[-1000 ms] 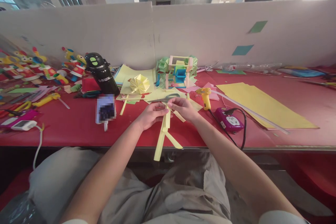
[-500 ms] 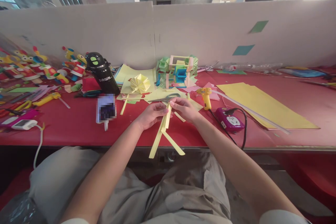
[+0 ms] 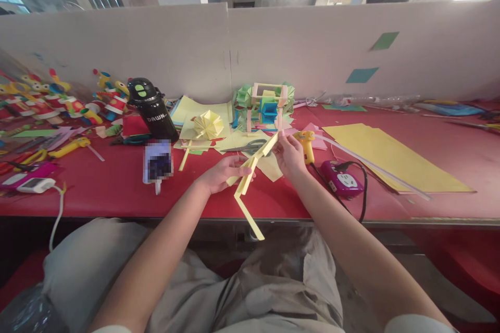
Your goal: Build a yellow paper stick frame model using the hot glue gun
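The folded paper strips (image 3: 250, 177) are pale yellow, narrow and flat, creased where they cross so that they form an angular zigzag rather than one straight band. One strip runs up and to the right from the crossing toward the far edge of the red tabletop (image 3: 97, 187), its upper end near the scissors (image 3: 250, 145) lying on loose yellow sheets; another drops from the crossing down and to the right, its free end hanging past the near edge of the tabletop above the person's lap. The long axis of the upper strip thus slants from lower left to upper right, while the lower one slants the opposite way. The whole piece is held in the air above the near middle of the tabletop, not resting on it. The left hand (image 3: 222, 171) comes in from the lower left with the forearm stretched forward, palm turned inward, and its fingers are closed on the strips at the crossing. The right hand (image 3: 289, 153) is raised a little higher and further forward, wrist bent, and pinches the upper end of the slanting strip between thumb and fingertips. Just right of that hand a yellow glue gun (image 3: 307, 143) stands on the tabletop, its black cord leading to a purple power socket (image 3: 339, 179).
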`<state>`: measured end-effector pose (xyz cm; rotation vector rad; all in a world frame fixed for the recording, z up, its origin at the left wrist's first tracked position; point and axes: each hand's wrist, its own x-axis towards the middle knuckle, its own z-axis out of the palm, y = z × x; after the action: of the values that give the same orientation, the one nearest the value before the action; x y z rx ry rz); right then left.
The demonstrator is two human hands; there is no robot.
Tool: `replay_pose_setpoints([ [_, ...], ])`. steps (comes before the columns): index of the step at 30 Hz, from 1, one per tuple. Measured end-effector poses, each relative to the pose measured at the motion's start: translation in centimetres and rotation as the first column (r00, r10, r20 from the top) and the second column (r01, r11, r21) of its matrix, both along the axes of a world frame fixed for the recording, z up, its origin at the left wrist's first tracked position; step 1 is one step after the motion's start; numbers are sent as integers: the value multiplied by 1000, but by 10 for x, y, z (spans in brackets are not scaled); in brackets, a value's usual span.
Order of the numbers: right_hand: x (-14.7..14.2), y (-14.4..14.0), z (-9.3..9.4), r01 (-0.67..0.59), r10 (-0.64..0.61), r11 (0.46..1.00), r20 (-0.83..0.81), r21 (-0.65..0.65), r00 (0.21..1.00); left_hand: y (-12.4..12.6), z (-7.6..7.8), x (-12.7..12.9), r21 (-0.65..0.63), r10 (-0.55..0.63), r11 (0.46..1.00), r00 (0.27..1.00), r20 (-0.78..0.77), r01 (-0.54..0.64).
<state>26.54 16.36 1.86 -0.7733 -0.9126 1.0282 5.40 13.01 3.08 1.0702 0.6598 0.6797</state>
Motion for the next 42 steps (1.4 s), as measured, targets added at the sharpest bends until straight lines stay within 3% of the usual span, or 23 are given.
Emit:
replay_pose_setpoints([
  [5, 7, 7, -1, 127, -131, 991, -168, -36, 977, 1, 5, -6, 20, 48, 999, 998, -50, -47],
  [9, 7, 7, 0, 148, -161, 986, -213, -76, 964, 5, 1, -9, 197, 204, 966, 958, -202, -164],
  [15, 4, 5, -1, 83, -92, 994, -126, -77, 988, 12, -8, -5, 587, 480, 774, 825, -298, -238],
  [18, 1, 3, -2, 31, -33, 998, -37, -53, 999, 12, -4, -3, 697, 609, 649, 757, -237, -304],
  [19, 0, 2, -3, 9, -10, 999, -14, -42, 1000, 11, -1, -2, 701, 626, 633, 750, -215, -328],
  [20, -2, 0, -3, -15, 15, 1000, 9, -28, 1000, 10, 3, -1, 687, 616, 643, 762, -201, -338],
  [23, -6, -4, -3, -95, 93, 995, 103, 18, 990, 3, 13, 3, 529, 430, 810, 871, -237, -255],
  [24, -7, -6, -3, -121, 116, 992, 138, 30, 984, 1, 16, 5, 499, 381, 840, 887, -260, -214],
  [28, -11, -12, -2, -178, 167, 983, 227, 30, 960, -8, 21, 13, 551, 346, 825, 883, -318, -125],
  [31, -13, -14, 0, -193, 187, 981, 212, 11, 959, -10, 20, 14, 578, 362, 807, 876, -319, -123],
  [36, -14, -15, 3, -273, 271, 962, 161, -11, 949, -9, 18, 14, 545, 352, 826, 887, -298, -145],
  [38, -15, -14, 3, -281, 280, 960, 156, -14, 947, -9, 17, 15, 491, 306, 859, 915, -262, -146],
  [42, -14, -13, 0, -238, 234, 971, 170, 3, 957, -10, 17, 19, 266, 175, 955, 976, -131, -135],
])
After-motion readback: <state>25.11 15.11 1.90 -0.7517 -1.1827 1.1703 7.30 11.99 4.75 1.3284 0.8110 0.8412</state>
